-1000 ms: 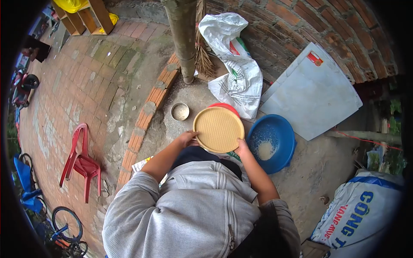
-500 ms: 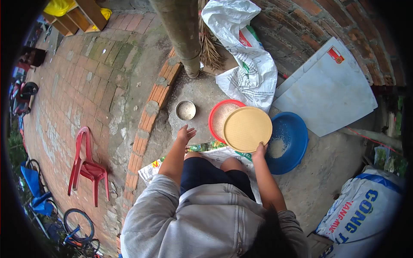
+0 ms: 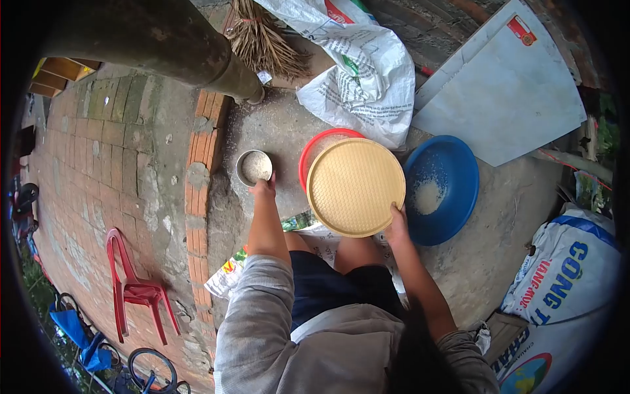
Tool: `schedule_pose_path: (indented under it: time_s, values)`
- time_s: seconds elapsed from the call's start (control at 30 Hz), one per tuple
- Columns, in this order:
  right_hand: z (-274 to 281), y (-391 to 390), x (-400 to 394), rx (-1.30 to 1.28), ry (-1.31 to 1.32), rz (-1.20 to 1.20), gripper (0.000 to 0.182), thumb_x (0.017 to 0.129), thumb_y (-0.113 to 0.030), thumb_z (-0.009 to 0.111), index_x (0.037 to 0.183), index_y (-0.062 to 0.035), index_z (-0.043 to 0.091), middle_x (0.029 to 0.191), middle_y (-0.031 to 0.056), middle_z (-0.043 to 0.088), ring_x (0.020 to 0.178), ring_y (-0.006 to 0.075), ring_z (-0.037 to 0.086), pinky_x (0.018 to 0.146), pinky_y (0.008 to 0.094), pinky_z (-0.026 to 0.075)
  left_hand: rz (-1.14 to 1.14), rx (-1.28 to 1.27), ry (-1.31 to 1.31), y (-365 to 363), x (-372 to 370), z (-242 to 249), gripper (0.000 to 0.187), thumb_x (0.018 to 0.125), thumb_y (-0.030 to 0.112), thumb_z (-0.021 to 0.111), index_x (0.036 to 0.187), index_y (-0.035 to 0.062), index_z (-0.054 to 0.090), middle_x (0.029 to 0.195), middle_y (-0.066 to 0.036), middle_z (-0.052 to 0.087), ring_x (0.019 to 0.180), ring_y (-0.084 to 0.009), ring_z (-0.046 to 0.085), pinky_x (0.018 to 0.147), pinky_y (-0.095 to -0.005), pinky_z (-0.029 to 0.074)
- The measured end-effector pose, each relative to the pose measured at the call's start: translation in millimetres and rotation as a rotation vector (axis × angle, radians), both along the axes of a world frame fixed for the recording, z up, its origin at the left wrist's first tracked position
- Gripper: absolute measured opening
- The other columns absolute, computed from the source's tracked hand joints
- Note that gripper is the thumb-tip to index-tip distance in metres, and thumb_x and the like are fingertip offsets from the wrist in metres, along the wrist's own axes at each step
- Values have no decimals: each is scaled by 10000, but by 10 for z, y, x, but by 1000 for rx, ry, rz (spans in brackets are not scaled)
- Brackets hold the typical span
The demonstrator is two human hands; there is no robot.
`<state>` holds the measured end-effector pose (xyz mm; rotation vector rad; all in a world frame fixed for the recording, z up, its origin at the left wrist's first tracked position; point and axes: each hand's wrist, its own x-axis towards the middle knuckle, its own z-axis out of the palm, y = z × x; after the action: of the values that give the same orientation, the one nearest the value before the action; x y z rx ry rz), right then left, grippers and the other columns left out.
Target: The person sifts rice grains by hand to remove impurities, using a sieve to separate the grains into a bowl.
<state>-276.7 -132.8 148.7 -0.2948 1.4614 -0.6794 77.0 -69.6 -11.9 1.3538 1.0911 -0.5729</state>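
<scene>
My left hand (image 3: 264,186) grips the near rim of a small metal bowl (image 3: 243,168) that contains pale grains like rice. With its fingers mostly hidden underneath, my right hand (image 3: 397,225) holds the edge of a round, flat, yellowish woven-pattern tray (image 3: 356,187). The tray is over a red basin (image 3: 306,157) and covers most of it. To the right is a blue basin (image 3: 461,190), with a small heap of the same pale grains at its bottom.
A white woven sack (image 3: 387,98) and a straw broom (image 3: 262,49) lie beyond the basins, beside a thick post (image 3: 164,46). Grey boards (image 3: 505,98) lean at right, above a full sack (image 3: 558,282). A low brick edging (image 3: 200,197) and red chair (image 3: 141,289) are at left.
My left hand has gone from open beside the metal bowl to gripping its rim. The yellowish tray looks larger and sits slightly further left. The camera view has shifted.
</scene>
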Motion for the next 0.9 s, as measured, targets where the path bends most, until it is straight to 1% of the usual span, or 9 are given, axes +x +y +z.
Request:
schedule_pose_path:
  time_s: [0.07,0.17,0.27,0.4,0.53,0.7,0.8,0.87,0.9]
  values:
    - [-35,-4,-21,-11,-7,15,385,962,-150,375,1341,-126,314,1338,111,402,1218,271,430,977,428,391,-153,-293,-18,263,66,-318,595,880,-68,336,1380,227,203,1305,-180,407,1066,-400,532,752,-438,586]
    - [-90,-16,10,-31,-24,-18,377,966,-160,373,1336,-120,318,1334,115,407,1213,275,437,976,436,393,-358,-284,-320,3,-206,693,703,820,-122,335,1399,245,178,1399,-138,270,1165,-365,462,709,-447,592]
    - [-206,-34,50,10,-32,-31,371,971,-183,371,1334,-121,321,1332,117,411,1210,276,440,979,444,393,-886,-255,-735,-27,-474,1422,811,792,-128,325,1460,234,42,1469,-145,160,1326,-348,239,967,-433,432]
    - [-299,-120,248,-38,-102,-50,372,972,-211,388,1330,-126,329,1324,117,420,1209,278,439,980,454,392,-1242,-12,-1142,-143,-829,1870,773,762,-127,385,1452,87,111,1429,-213,271,1315,-354,274,1082,-372,229]
    - [-105,-237,525,-3,-174,-70,375,972,-188,389,1334,-105,335,1289,108,440,1184,253,455,985,400,386,-1496,28,-1359,-243,-976,1979,823,678,-175,448,1422,80,207,1336,-252,334,1210,-411,384,1035,-421,296]
    - [-51,-318,604,-84,-283,-27,371,971,-228,419,1321,-113,373,1275,89,471,1166,241,472,972,391,394,-1395,-118,-1735,-330,-1009,2084,825,653,-141,588,1320,261,316,1327,-243,337,1161,-436,410,959,-518,361]
    - [-46,-351,570,-106,-257,-7,373,968,-241,433,1319,-125,389,1285,82,472,1159,241,477,959,399,404,-1353,-140,-1735,-363,-949,2172,832,667,-148,548,1352,243,283,1331,-233,335,1180,-425,406,961,-491,370]
    - [-14,-391,562,-120,-233,12,374,967,-244,435,1317,-119,393,1279,86,477,1153,243,481,951,400,412,-1263,17,-1378,-380,-966,2272,818,718,-150,401,1417,201,161,1378,-183,313,1209,-340,409,970,-425,394]
    - [-74,-401,518,-123,-209,7,372,968,-246,434,1311,-108,395,1269,95,484,1148,247,485,946,402,417,-1012,-213,-1101,-423,-945,2341,775,735,-129,395,1402,204,183,1341,-173,338,1175,-329,437,905,-417,453]
